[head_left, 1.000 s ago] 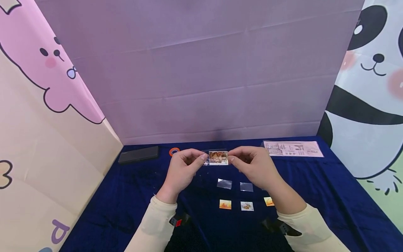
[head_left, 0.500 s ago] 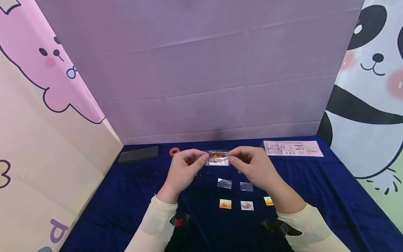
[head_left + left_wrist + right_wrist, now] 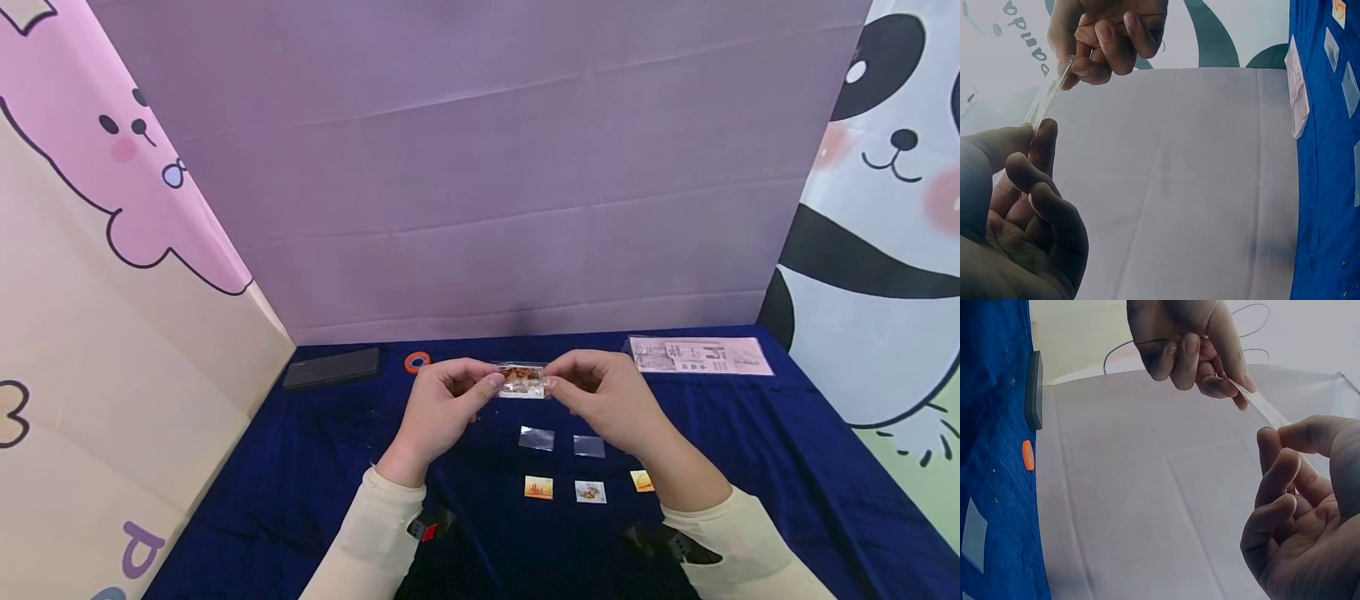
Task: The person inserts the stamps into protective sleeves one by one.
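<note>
Level between both hands is a small picture card [image 3: 522,382] with a brown food-like print, under shiny clear plastic. My left hand [image 3: 442,408] pinches its left end between thumb and index finger. At the right end, the thumb and index finger of my right hand [image 3: 611,400] pinch it too. Both wrist views show it edge-on as a thin pale strip [image 3: 1049,100], held up off the table. On the cloth below lie clear plastic pieces [image 3: 537,439] and a row of small printed cards [image 3: 590,492]; the rightmost card [image 3: 642,481] is partly hidden by my right wrist.
A dark blue cloth [image 3: 315,467] covers the table. At the back stand a flat black box [image 3: 332,369] and an orange ring-shaped roll [image 3: 417,362] on the left. Pink printed slips [image 3: 701,355] lie back right. A plain cloth wall [image 3: 480,208] rises behind.
My left fingertips have shifted slightly right, nearer the picture. The clear plastic strip that showed left of the card is covered now, and the card has tilted and catches more glare.
</note>
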Tool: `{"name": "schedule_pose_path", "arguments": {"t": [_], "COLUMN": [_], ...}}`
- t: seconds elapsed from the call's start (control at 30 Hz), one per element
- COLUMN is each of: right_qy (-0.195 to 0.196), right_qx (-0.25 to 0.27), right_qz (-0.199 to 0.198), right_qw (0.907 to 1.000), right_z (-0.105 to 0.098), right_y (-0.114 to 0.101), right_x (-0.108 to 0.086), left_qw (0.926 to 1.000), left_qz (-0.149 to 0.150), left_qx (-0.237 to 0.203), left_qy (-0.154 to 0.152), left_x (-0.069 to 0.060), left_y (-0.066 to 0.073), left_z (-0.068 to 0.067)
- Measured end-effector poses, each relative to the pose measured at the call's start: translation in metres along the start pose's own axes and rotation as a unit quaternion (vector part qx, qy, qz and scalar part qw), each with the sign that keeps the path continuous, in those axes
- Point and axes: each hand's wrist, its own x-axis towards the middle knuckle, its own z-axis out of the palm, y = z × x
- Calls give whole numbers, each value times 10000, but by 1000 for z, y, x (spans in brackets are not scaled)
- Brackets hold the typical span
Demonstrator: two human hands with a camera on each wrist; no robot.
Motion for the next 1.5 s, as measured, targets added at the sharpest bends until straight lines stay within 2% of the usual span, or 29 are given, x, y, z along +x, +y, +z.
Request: {"name": "schedule_pose_path", "arguments": {"t": [0.3, 0.67, 0.93, 1.13, 1.27, 1.5], "right_qy": [14, -81, -160, -163, -218, -162], "right_qx": [-16, 39, -144, -144, -261, -700], "right_qz": [-78, -48, -53, -29, -16, 171], "right_qw": [10000, 9999, 9998, 9998, 9994, 9973], "right_z": [0, 0, 0, 0, -1, -10], "right_y": [1, 0, 0, 1, 3, 11], "right_x": [2, 2, 1, 2, 2, -2], "left_qw": [9999, 9999, 9998, 9997, 9994, 9976], "left_qz": [52, -19, 118, 42, -10, -61], "left_qx": [85, -1, 107, 231, 336, 625], "left_qy": [-60, -118, -134, -122, -32, 279], "left_x": [1, -1, 0, 1, 2, 7], "left_y": [0, 0, 0, -3, -8, -18], "left_z": [1, 0, -3, -4, -7, -21]}}
